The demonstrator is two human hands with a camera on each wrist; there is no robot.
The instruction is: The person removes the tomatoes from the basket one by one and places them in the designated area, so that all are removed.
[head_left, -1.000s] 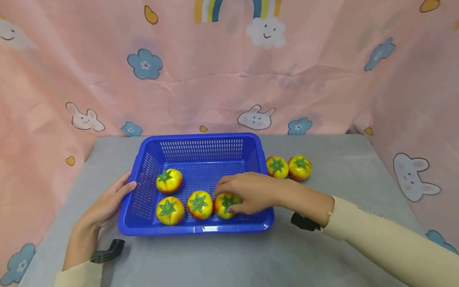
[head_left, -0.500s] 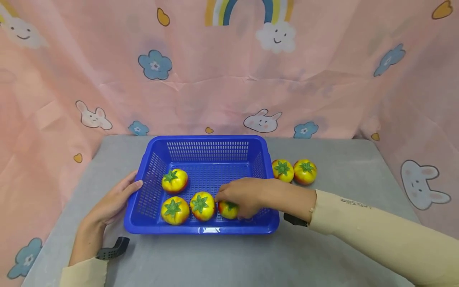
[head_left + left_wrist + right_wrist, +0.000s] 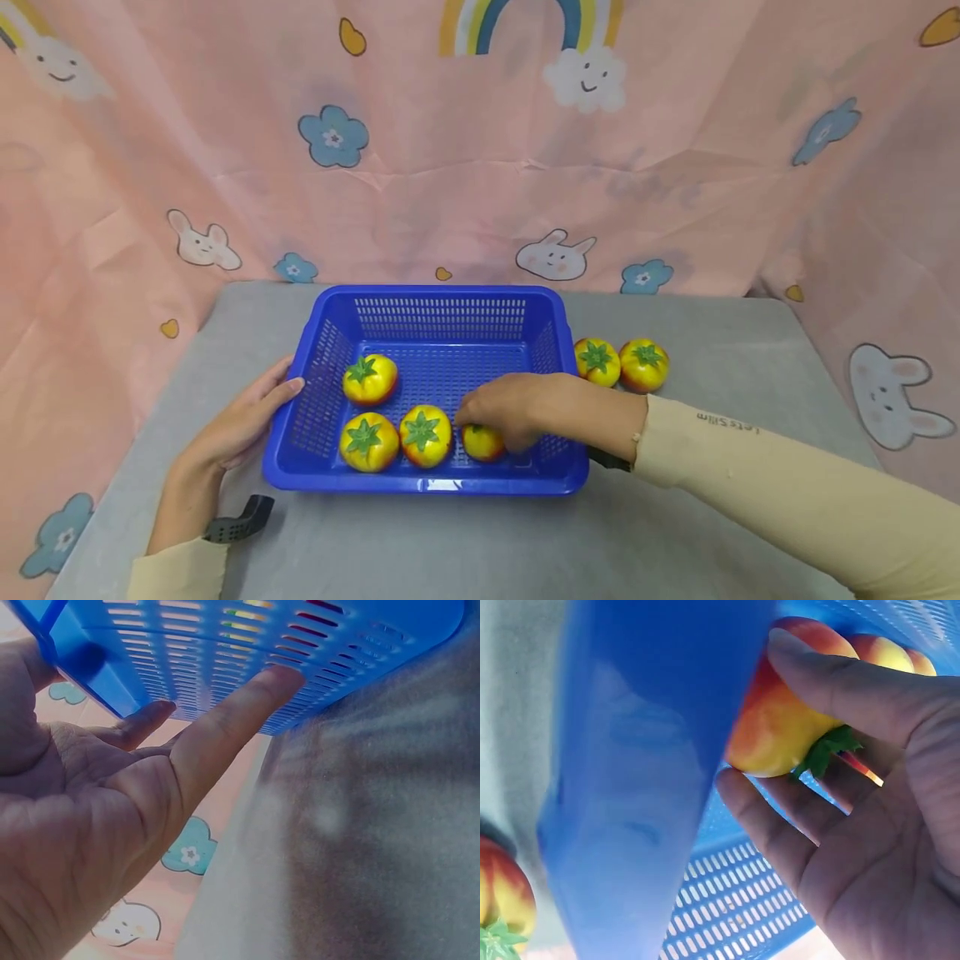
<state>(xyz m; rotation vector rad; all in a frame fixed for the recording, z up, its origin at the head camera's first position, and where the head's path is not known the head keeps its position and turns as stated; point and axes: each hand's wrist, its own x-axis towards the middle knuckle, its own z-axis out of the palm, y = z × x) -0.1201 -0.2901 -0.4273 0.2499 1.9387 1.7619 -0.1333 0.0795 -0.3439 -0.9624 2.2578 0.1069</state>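
Observation:
A blue plastic basket (image 3: 427, 483) with slotted walls sits on the grey table. My left hand (image 3: 243, 417) holds its left end, thumb at the rim and fingers (image 3: 225, 724) against the outer wall. Inside the basket, my right hand (image 3: 513, 408) grips a yellow-red toy tomato (image 3: 780, 724) at the front right, thumb on one side and fingers on the other. Its green leaves are mostly hidden from the head view by that hand. Left of it lie a second tomato (image 3: 426, 437) and a third (image 3: 369, 443) along the front wall, with another tomato (image 3: 371, 380) behind them.
Outside the basket's right wall, two more tomatoes (image 3: 643, 365) rest side by side on the table (image 3: 720, 350). A pink patterned cloth (image 3: 442, 208) rises behind the table and along both sides. My right forearm crosses over the basket's right rim.
My right hand has settled lower over the front right tomato and now covers most of its leaves. The left hand keeps its place on the basket. The head view has shifted slightly.

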